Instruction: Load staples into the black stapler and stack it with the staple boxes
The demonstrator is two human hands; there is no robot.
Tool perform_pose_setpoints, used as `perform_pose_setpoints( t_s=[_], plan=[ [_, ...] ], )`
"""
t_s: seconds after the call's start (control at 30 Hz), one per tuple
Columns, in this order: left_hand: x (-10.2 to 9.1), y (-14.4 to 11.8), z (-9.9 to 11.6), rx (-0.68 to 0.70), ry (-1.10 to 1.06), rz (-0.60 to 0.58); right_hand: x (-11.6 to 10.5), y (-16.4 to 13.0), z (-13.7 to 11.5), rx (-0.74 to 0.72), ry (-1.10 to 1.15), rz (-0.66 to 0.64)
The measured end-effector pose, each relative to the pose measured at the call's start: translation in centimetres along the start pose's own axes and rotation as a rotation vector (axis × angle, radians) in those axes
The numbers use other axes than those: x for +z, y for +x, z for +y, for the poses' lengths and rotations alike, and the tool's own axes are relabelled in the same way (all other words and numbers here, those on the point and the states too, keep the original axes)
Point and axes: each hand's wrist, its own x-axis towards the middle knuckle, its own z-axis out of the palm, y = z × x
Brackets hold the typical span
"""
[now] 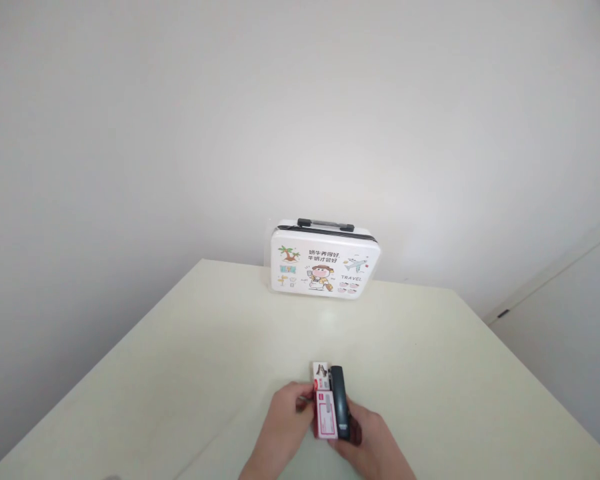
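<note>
Dark rounded stapler (340,403), pink-framed white box (326,415), smaller picture-printed box (321,375)

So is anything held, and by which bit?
The right grip holds the black stapler by its near right side. I can't tell what, if anything, the left grip holds beside the pink-edged box.
</note>
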Motion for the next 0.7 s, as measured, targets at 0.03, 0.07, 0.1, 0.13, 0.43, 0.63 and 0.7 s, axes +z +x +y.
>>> perform_pose_setpoints(
  t_s=[0.03,0.07,0.1,0.13,0.43,0.63,0.7],
  plan=[
    [1.2,0.9,0.5,0.012,-0.008,-0.027,-1.5,0.1,0.5,-0.019,-0.008,-0.065],
    [2.6,1.8,1.1,0.024,-0.016,-0.061,-3.1,0.2,1.1,-0.023,-0.024,-0.089],
    [4.1,2.8,1.7,0.036,-0.024,-0.098,-4.8,0.3,1.7,-0.015,-0.034,-0.088],
    [5.6,3.8,2.3,0.045,-0.030,-0.137,-6.6,0.3,2.3,-0.002,-0.036,-0.069],
    [13.7,8.3,7.0,0.038,0.099,-0.290,-16.5,1.2,5.9,0.124,-0.141,-0.113],
    [10.9,5.4,8.9,0.061,0.225,-0.234,-17.0,0.4,8.3,0.110,-0.105,-0.030],
    [8.4,2.3,10.1,0.121,0.270,-0.170,-17.4,-1.1,9.6,0.141,-0.106,0.110]
  ],
)
